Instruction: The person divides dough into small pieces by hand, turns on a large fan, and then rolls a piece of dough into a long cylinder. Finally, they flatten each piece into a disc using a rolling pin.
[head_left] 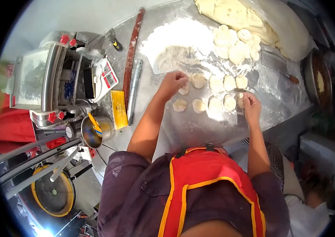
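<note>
Both arms outstretched (left hand (173, 83), right hand (251, 106)), fingers curled.

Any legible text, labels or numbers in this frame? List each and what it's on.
None can be read.
White digital scale with red keypad panel: markings too small and blurred.
Flat yellow packet on the metal table: no print legible.
Red apron with orange trim: no lettering visible.

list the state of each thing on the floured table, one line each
left hand: pressing on a dough round
right hand: pinching a dough round
dough rounds: flattened, laid in two rows
dough pieces: heaped, not flattened
flour pile: spread loose
rolling pin: lying flat, untouched
metal cup: upright, tool inside
</note>
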`<state>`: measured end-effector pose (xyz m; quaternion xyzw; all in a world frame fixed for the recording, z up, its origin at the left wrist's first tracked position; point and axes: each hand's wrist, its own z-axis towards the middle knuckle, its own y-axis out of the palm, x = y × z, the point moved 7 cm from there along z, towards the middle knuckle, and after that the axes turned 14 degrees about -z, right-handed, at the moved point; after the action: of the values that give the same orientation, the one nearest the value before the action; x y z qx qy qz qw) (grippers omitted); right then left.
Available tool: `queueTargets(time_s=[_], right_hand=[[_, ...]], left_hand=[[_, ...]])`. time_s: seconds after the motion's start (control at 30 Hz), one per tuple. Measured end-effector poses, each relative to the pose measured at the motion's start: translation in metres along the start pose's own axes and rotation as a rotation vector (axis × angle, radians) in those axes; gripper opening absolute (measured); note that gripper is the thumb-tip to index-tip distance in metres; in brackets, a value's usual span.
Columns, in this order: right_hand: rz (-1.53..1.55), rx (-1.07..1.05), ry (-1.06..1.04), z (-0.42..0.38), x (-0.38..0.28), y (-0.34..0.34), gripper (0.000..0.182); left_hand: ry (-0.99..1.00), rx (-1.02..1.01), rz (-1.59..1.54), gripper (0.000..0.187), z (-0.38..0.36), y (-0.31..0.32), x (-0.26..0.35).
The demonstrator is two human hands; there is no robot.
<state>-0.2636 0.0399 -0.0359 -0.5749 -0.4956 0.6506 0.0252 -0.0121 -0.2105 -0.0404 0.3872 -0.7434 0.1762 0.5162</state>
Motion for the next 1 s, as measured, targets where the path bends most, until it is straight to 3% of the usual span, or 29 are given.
queueTargets(time_s=[0.1,0.23,0.33,0.43,0.53,0.67,0.77,0.87,1.0], right_hand=[[0.024,0.000,-0.019,-0.005,0.002,0.000,0.019],[0.068,-0.013,-0.014,-0.009,-0.005,-0.001,0.019],[0.062,-0.003,-0.023,-0.014,-0.014,-0.002,0.019],[0.069,-0.001,-0.027,-0.018,-0.015,-0.004,0.018],[0.100,-0.018,-0.036,-0.019,-0.006,0.000,0.018],[0.069,-0.046,-0.062,-0.027,-0.013,0.004,0.017],[0.051,-0.069,-0.109,-0.035,-0.021,0.012,0.016],[0.050,-0.084,-0.136,-0.042,-0.031,0.015,0.016],[0.010,0.042,-0.080,-0.031,-0.013,0.004,0.018]], left_hand=[[0.022,0.091,0.277,0.014,-0.001,-0.012,-0.027],[-0.148,0.080,0.051,0.013,0.000,-0.032,-0.041],[-0.160,0.040,-0.087,0.013,-0.008,-0.033,-0.035],[-0.107,0.028,-0.068,0.012,-0.014,-0.027,-0.024],[0.079,0.091,0.131,0.013,-0.031,-0.007,0.007],[0.156,-0.026,0.305,0.013,-0.048,0.037,0.006],[0.115,-0.059,0.466,0.015,-0.056,0.055,-0.011],[0.093,-0.045,0.423,0.016,-0.059,0.058,-0.016],[0.094,-0.029,0.434,0.017,-0.058,0.064,-0.015]])
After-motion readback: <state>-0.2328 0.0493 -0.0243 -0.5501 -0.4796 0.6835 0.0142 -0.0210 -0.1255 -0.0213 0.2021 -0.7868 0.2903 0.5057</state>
